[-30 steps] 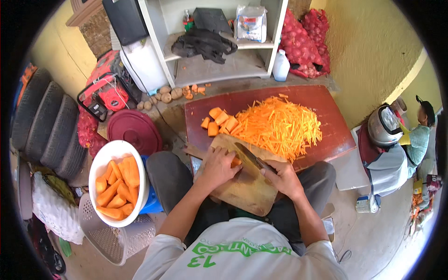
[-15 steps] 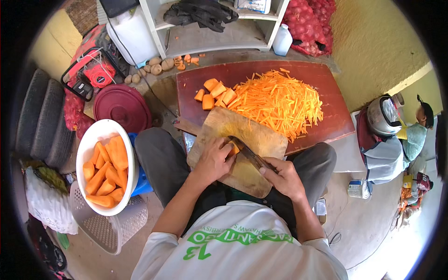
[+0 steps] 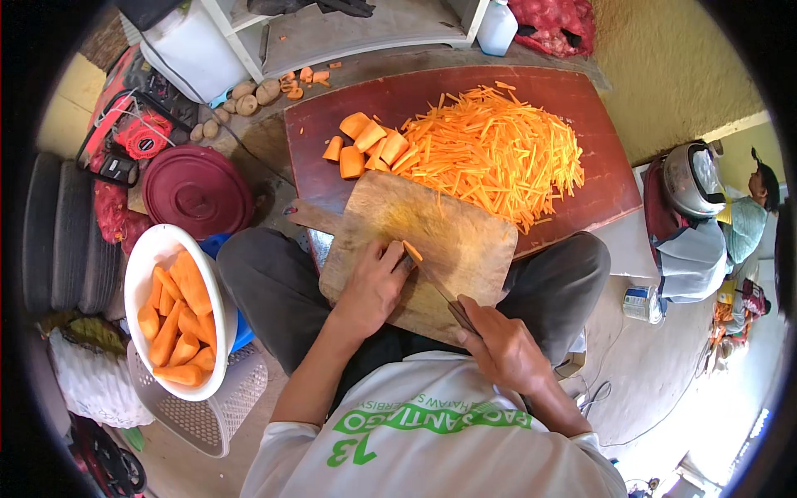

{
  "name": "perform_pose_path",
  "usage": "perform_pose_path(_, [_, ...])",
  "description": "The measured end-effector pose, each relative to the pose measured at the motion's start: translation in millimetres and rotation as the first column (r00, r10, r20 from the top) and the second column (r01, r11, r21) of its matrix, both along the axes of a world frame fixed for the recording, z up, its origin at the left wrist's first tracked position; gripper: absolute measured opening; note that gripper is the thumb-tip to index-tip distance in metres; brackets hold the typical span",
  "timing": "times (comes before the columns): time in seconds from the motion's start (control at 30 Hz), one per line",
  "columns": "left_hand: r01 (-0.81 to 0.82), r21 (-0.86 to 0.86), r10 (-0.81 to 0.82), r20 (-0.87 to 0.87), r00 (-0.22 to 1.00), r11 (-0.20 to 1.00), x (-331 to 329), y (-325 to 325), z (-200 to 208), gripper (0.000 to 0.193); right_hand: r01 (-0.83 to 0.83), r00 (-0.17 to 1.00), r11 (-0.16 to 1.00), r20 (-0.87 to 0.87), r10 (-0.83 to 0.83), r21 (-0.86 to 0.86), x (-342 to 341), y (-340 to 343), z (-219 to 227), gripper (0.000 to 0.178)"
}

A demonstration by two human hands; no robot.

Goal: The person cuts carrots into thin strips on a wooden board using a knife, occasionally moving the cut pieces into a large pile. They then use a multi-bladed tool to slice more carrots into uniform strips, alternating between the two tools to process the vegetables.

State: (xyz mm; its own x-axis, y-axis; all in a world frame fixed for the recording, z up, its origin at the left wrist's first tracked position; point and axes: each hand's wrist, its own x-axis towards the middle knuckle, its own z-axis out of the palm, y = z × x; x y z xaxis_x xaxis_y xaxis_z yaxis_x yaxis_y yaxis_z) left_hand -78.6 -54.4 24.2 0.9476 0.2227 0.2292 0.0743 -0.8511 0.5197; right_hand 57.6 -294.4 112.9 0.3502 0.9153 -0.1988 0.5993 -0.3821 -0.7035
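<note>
On the cutting board (image 3: 432, 241), left hand (image 3: 374, 286) grips a carrot piece (image 3: 412, 251); at four o'clock, right hand (image 3: 502, 349) clenches the knife (image 3: 440, 290).

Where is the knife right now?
In the head view the knife is just right of centre, lying on the wooden cutting board, gripped by the right hand, its tip beside the left hand and a small carrot piece.

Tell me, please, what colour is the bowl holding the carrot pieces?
White bowl, seen in the head view.
</note>
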Motion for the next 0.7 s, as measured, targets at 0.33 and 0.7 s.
perform_pose_path(0.33, [-0.045,0.035,0.041,0.105,0.994,0.998,3,1,-7,0.037,-0.07,0.995,0.983,0.081,0.057,0.17,10,41,-21,0.057])
perform_pose_path(0.7, [-0.053,0.025,0.05,0.096,0.994,0.998,-1,1,-13,0.038,-0.064,0.998,0.984,0.023,0.061,0.164,8,35,-20,0.055])
